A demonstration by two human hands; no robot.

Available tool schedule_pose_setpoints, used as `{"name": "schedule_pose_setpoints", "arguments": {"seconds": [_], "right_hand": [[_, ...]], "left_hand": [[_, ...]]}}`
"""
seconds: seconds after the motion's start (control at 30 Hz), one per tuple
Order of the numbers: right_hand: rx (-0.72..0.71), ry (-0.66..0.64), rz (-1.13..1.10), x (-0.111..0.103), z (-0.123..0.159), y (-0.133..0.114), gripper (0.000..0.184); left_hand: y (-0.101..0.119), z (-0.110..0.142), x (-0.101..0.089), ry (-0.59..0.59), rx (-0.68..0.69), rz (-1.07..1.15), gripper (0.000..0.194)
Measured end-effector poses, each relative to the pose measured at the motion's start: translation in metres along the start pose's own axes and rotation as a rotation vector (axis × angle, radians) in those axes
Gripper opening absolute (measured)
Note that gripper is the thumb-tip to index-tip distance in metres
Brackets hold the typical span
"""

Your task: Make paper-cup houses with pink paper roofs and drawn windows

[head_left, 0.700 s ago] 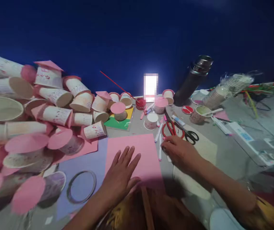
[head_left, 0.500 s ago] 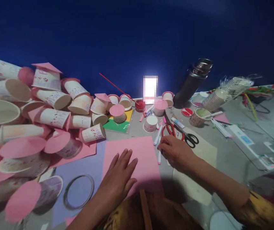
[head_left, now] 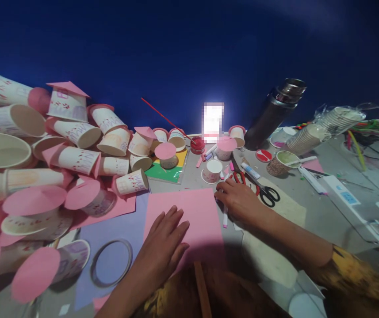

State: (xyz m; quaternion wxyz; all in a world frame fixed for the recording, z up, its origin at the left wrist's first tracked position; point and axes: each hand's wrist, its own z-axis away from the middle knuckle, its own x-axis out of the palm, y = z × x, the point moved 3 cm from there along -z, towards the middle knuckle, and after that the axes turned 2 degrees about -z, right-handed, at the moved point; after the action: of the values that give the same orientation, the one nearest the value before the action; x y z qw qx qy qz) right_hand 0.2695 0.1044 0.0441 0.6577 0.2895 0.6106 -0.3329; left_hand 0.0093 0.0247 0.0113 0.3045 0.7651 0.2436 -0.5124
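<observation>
My left hand point(head_left: 164, 245) lies flat with fingers spread on a pink paper sheet point(head_left: 189, 212) at the front of the table. My right hand point(head_left: 239, 198) rests at the sheet's right edge, fingers curled down over some white and pink markers point(head_left: 224, 216); what it grips, if anything, is hidden. Red-handled scissors point(head_left: 242, 177) and black-handled scissors point(head_left: 269, 194) lie just beyond that hand. A lilac sheet point(head_left: 116, 229) lies under the pink one, with a thin ring point(head_left: 111, 263) on it.
A big heap of decorated paper cups with pink lids point(head_left: 59, 154) fills the left side. Further back stand a small white cup point(head_left: 212, 170), a red paint pot point(head_left: 197, 145), a dark flask point(head_left: 272, 115), a sleeve of stacked cups point(head_left: 322, 126) and a green-yellow pad point(head_left: 167, 170).
My right hand has slid forward and a little left along the pink sheet's right edge, towards the markers by the red scissors. My left hand has stayed flat on the sheet.
</observation>
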Motion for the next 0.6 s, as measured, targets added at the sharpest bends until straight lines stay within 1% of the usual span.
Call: {"name": "schedule_pose_setpoints", "arguments": {"seconds": [0.13,0.2,0.27,0.33,0.37,0.43,0.47,0.5,0.6], "right_hand": [[-0.03,0.025,0.032,0.001,-0.004,0.0,0.015],[-0.082,0.077,0.04,-0.001,-0.003,0.0,0.014],[-0.155,0.195,0.042,-0.007,0.003,0.003,0.018],[-0.207,0.366,0.02,-0.018,0.014,0.01,0.024],[-0.211,0.456,-0.005,-0.023,0.021,0.014,0.027],[-0.195,0.567,-0.061,-0.029,0.035,0.024,0.031],[-0.181,0.589,-0.08,-0.029,0.04,0.028,0.032],[-0.178,0.58,-0.092,-0.027,0.045,0.031,0.032],[-0.185,0.503,-0.102,-0.011,0.049,0.033,0.026]], "left_hand": [[-0.001,0.002,0.0,0.043,-0.011,0.027,0.035],[-0.001,0.002,0.0,0.066,-0.014,0.045,0.034],[-0.001,0.002,-0.001,0.088,-0.013,0.064,0.035],[-0.001,0.002,-0.003,0.1,-0.013,0.082,0.035],[-0.002,0.002,-0.003,0.103,-0.015,0.09,0.036],[-0.003,0.003,-0.004,0.105,-0.023,0.101,0.035],[-0.003,0.003,-0.004,0.108,-0.026,0.104,0.035],[-0.004,0.003,-0.004,0.112,-0.03,0.105,0.033],[-0.004,0.001,-0.004,0.118,-0.032,0.105,0.03]]}}
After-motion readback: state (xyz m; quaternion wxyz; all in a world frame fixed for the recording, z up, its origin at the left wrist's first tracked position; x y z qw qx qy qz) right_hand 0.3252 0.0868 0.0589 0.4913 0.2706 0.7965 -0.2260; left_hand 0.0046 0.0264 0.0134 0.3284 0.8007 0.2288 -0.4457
